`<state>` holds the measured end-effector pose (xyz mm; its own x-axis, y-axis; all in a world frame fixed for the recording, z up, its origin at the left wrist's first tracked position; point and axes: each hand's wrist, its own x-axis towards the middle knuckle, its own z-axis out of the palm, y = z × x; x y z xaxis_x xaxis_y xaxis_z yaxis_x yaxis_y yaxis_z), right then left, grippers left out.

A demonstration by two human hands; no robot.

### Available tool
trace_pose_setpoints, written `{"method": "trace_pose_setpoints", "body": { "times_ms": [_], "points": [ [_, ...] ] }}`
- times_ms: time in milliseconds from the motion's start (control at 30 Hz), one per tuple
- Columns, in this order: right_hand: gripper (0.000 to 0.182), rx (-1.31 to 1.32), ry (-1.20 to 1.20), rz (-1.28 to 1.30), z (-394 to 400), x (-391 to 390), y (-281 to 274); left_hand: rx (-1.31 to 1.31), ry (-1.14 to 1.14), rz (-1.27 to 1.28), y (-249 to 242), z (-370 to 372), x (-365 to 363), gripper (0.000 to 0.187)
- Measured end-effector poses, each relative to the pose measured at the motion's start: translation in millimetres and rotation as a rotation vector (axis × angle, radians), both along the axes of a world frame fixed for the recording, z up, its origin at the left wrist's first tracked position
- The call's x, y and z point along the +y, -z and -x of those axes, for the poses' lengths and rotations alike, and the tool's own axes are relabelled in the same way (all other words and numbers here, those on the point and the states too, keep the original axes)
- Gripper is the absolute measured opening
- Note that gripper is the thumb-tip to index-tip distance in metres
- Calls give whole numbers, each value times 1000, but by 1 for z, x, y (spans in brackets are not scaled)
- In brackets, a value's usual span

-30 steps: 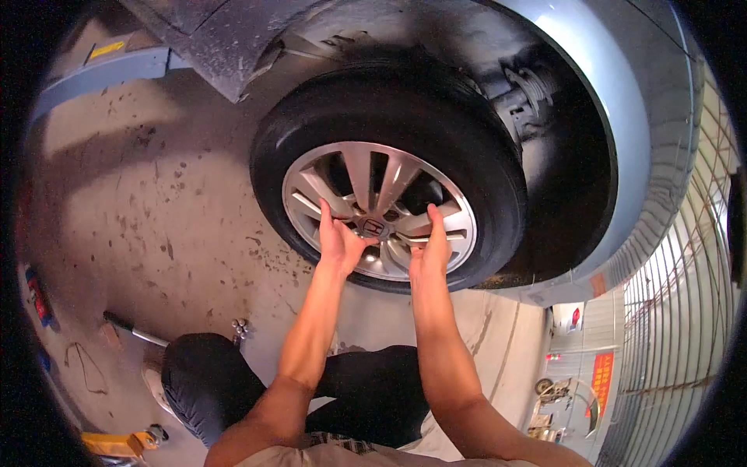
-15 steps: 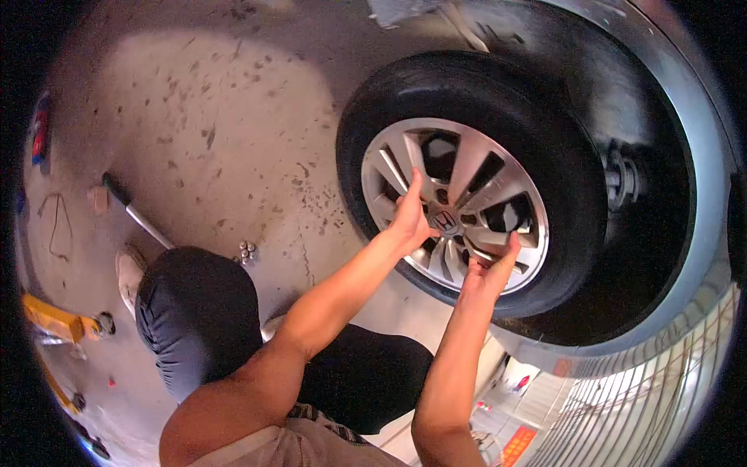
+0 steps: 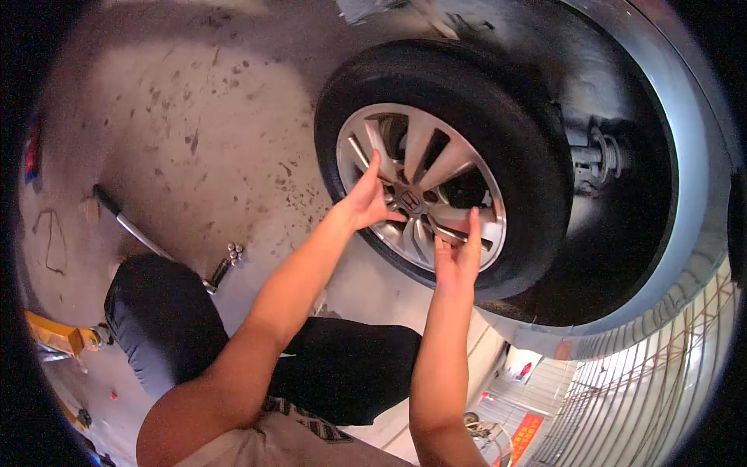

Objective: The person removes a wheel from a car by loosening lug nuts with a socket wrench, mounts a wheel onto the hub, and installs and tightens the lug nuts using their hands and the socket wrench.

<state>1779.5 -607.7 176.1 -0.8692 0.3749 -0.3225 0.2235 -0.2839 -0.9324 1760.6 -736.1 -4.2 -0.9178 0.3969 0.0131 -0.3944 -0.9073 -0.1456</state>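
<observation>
A black tyre [image 3: 498, 117] on a silver multi-spoke alloy wheel [image 3: 424, 148] sits in the wheel arch of a light blue car [image 3: 692, 179]. My left hand [image 3: 364, 201] presses flat against the spokes just left of the hub badge [image 3: 410, 201]. My right hand [image 3: 459, 253] grips the lower right spokes, with its fingers hooked through the gaps. Both forearms reach up from my lap.
A long-handled wrench [image 3: 148, 237] lies on the stained concrete floor to the left, with several loose lug nuts [image 3: 234, 251] beside it. My knee in dark trousers [image 3: 159, 319] is bent below. A yellow jack [image 3: 54, 335] stands at the far left. A metal fence [image 3: 661, 389] runs at the lower right.
The view has swung, so the wheel now appears further left. Both hands have stayed on the wheel's spokes, and the wheel has turned a little under them.
</observation>
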Motion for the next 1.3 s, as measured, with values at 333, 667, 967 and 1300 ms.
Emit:
{"method": "trace_pose_setpoints", "body": {
  "times_ms": [333, 667, 967, 1300],
  "points": [
    [104, 28, 447, -480, 23, -30, 30, -601, 70, 217, 12, 2, -25, 123],
    [110, 138, 625, -687, 35, -35, 43, -270, 147, 720, -3, 57, -38, 69],
    [107, -4, 508, -660, 14, -9, 42, -297, 44, 599, 19, 36, -14, 51],
    [102, 4, 508, -396, 13, -14, 5, -368, 42, 740, -17, 39, -24, 43]
  ]
}}
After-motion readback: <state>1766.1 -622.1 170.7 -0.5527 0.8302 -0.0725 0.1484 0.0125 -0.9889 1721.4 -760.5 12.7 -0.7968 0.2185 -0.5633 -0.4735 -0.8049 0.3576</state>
